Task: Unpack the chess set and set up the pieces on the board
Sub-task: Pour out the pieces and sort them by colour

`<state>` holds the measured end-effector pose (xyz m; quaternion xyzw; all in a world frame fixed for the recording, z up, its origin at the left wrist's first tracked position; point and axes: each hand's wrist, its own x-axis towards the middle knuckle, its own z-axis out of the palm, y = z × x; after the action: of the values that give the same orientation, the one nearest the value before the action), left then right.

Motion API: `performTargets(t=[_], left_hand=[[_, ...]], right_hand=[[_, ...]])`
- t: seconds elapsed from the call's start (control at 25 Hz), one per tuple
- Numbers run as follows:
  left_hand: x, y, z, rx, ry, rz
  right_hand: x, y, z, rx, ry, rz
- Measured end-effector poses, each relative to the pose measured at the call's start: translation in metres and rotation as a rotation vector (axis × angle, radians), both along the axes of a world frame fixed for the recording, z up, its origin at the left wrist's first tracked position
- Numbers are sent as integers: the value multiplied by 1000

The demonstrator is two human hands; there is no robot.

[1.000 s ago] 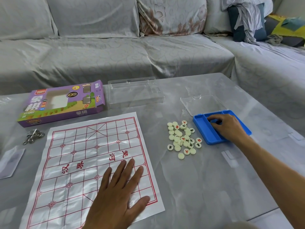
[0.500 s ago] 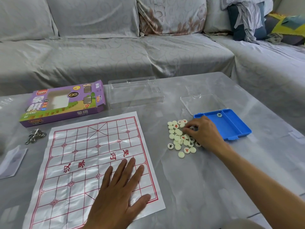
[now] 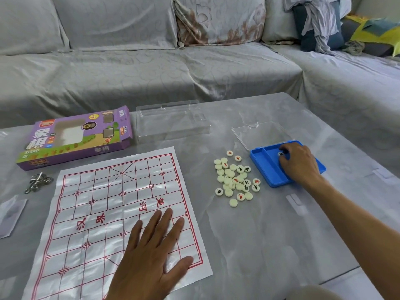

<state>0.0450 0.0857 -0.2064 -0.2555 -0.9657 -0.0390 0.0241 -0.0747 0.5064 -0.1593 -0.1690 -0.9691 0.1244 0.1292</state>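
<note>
While the left hand [image 3: 151, 252] lies flat with fingers spread on the near right part of the paper chess board [image 3: 104, 213], the right hand [image 3: 299, 163] reaches into the blue tray [image 3: 266, 167], fingertips curled around one small piece [image 3: 281, 154]; whether it is truly pinched cannot be told. A heap of cream round pieces [image 3: 236, 178] sits on the grey table [image 3: 281, 234] between board and tray. A purple box [image 3: 75, 137] and a clear lid [image 3: 173, 122] lie beyond the board.
</note>
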Motion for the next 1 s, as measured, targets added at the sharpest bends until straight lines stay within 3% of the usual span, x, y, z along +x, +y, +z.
performTargets(t=[0.56,0.64,0.76,0.88,1.0], left_hand=[[5,0,7,25,-10,22],[6,1,6,29,-5,22],[6,0,7,28,-21,42],[6,0,6,6,-1,28],[3,-1,2,21,-7,24]], right_hand=[[9,-15,3,-119,-6,-27],[16,-25,16,-185,130,-37],[27,-75,21,-284,264,151],[36,-111,3,-239,146,248],[51,-93,2,-110,217,122]])
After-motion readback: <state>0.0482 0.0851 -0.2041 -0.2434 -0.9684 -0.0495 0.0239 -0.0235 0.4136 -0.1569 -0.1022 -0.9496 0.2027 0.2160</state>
